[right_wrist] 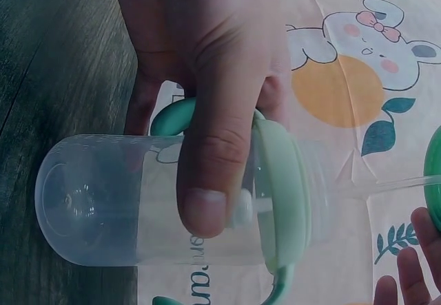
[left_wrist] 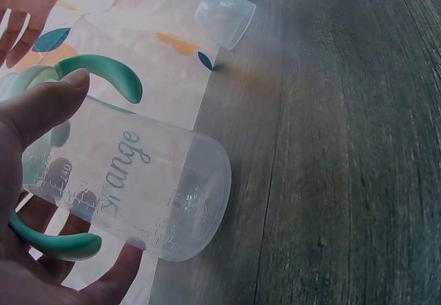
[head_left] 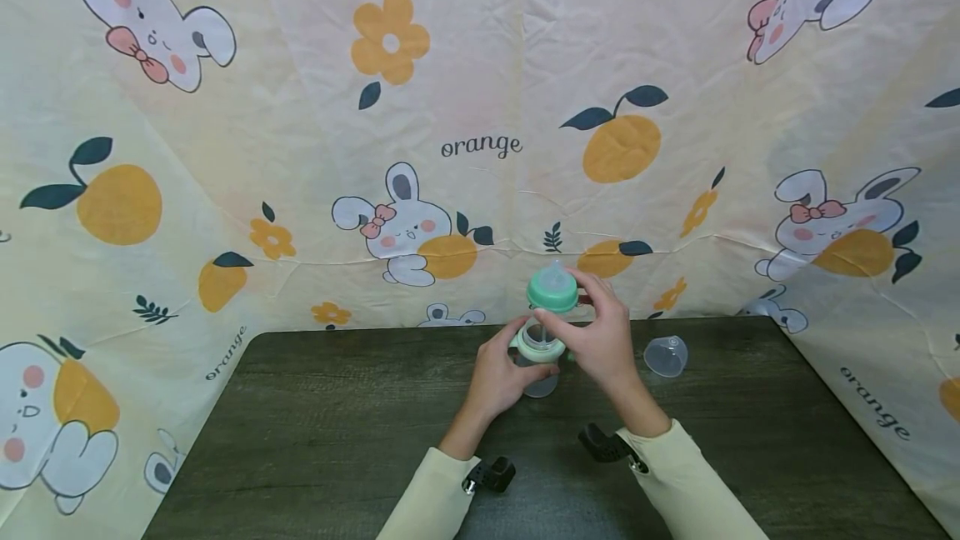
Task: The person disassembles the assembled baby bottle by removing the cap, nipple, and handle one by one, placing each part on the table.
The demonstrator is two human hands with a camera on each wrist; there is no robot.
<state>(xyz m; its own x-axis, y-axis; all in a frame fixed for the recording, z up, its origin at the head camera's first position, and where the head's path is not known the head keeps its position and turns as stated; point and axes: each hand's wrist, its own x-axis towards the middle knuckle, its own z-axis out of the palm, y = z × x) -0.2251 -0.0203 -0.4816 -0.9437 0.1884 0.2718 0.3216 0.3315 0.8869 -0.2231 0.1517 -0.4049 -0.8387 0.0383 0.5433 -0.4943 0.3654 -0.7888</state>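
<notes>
My left hand (head_left: 498,369) grips a clear baby bottle (left_wrist: 165,181), which has a pale green collar (right_wrist: 289,202) with curved green handles (left_wrist: 114,74). Its base is near the dark table. Just above the open mouth, my right hand (head_left: 603,336) holds a green bottle lid (head_left: 552,294) with a clear teat on top. From the lid a thin clear straw (right_wrist: 386,186) runs down into the bottle neck. In the right wrist view, the left thumb (right_wrist: 210,195) lies across the bottle's side, and only a few right fingertips (right_wrist: 412,277) show beside the lid.
A clear plastic cap (head_left: 666,356) stands on the dark wooden table (head_left: 337,415), right of the hands near the back edge. Behind the table hangs a cloth (head_left: 480,73) printed with rabbits and oranges. Both wrists wear black camera mounts.
</notes>
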